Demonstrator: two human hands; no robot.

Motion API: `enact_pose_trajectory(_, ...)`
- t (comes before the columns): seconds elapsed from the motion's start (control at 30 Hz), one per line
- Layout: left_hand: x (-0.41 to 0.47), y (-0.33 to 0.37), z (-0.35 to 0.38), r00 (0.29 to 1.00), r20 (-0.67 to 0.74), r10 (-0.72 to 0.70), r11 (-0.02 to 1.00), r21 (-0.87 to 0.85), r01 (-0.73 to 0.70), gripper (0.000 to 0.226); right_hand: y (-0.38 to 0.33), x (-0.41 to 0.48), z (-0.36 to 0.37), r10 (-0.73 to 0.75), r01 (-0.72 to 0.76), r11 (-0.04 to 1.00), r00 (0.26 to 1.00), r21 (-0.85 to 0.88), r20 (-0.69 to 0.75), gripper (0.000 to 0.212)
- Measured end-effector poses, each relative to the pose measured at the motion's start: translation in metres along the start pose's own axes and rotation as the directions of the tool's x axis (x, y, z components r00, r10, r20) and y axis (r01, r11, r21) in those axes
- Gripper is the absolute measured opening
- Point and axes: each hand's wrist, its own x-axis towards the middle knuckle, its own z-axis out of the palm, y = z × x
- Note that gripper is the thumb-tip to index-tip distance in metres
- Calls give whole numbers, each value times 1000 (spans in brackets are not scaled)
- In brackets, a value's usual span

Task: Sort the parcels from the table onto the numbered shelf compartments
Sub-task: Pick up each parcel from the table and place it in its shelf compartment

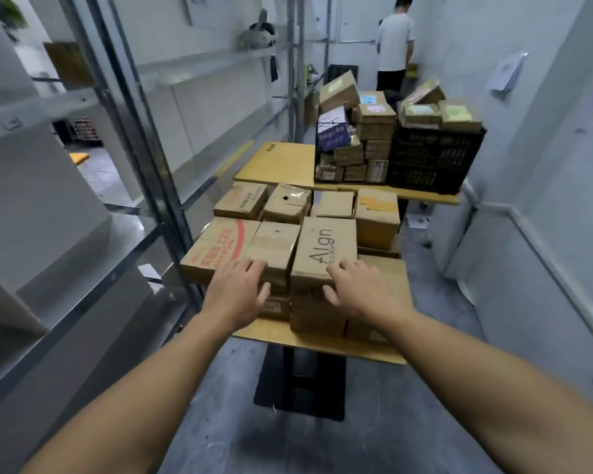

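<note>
Resting at lower centre of the frame, the left hand [235, 292] lays loosely spread fingers [250, 266] on the taped parcel [274, 241]. The right hand [353, 292] spreads its fingers [350, 268] atop the Align parcel [326, 244] beside it on the table [288, 336].

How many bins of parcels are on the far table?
2: a wire basket on the left and a black plastic crate right beside it. Any behind them would be hidden.
</note>
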Motion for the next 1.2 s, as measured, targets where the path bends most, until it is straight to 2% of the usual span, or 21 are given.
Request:
enact_pose_trajectory(0.2, 67, 50, 40, 1000, 0, 14, 1000, -13, -14, 44, 63, 33, 14, 42, -42, 999, 999, 7, -7, 43)
enact_pose_trajectory(0.47, 94, 61, 81, 995, 97, -37, 999, -7, 38, 37, 80, 54, 40, 105, -114, 940, 993, 323, 45, 40)
enact_pose_trajectory(0.57, 93, 59, 89, 995, 96, -32, 998, -54, 37, 36, 74, 57, 45, 168, -185, 880, 983, 437, 78, 45)
enact_pose_trajectory(0.73, 84, 51, 96, 982, 154, -106, 958, -248, 142, 42, 63, 53, 55, 293, -316, 725, 945, 611, 141, 49)
enact_pose_trajectory(0.87, 80, 52, 94, 985, 167, -54, 925, -362, 112, 44, 57, 50, 60, 358, -373, 592, 916, 714, 181, 54)
enact_pose_trajectory(1.0, 77, 53, 88, 998, 65, 18, 900, -435, 12, 46, 57, 42, 62, 418, -366, 457, 893, 811, 168, 53)
enact_pose_trajectory(1.2, 83, 54, 70, 991, -126, 40, 778, -619, -110, 33, 73, 28, 48, 449, -259, 322, 889, 910, 94, 47)
